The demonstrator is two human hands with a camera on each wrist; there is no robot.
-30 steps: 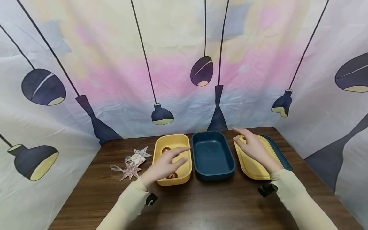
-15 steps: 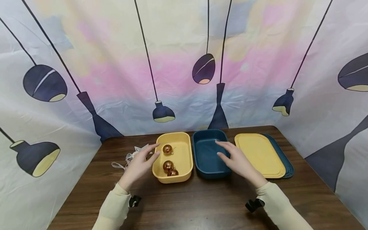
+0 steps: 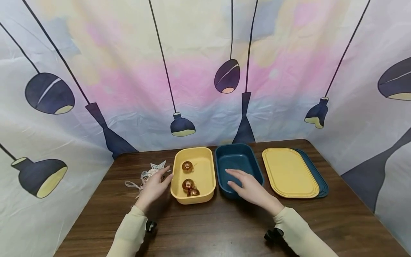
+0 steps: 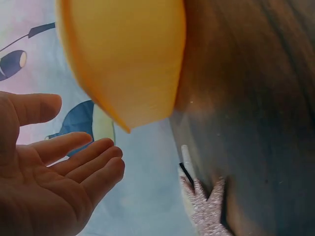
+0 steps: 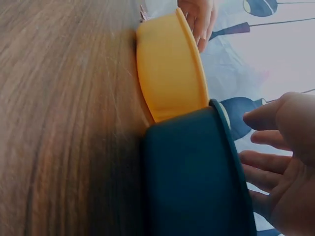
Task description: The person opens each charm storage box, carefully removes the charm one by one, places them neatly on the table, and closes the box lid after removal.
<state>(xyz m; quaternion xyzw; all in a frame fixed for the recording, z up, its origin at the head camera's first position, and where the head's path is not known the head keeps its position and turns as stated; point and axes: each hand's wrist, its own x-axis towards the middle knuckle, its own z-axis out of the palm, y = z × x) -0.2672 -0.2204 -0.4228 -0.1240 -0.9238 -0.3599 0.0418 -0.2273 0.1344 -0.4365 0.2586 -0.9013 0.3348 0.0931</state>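
Note:
My left hand, fingers loosely extended, hovers at the left side of a yellow box and holds nothing. Inside that box lie three shiny copper-brown ball ornaments. Partly hidden behind the hand are star ornaments with white loops; a pink glittery one shows in the left wrist view. My right hand is over the front part of a dark blue box, its fingers spread and relaxed, with nothing in them. In the right wrist view its fingertips are beside the blue rim.
To the right, a yellow lid lies overlapping a dark blue lid. All of this rests on a dark wooden table. Behind the table hangs a cloth backdrop printed with lamps.
My left hand has moved left from above the yellow box, uncovering the balls. My right hand has moved left from the lids to the blue box.

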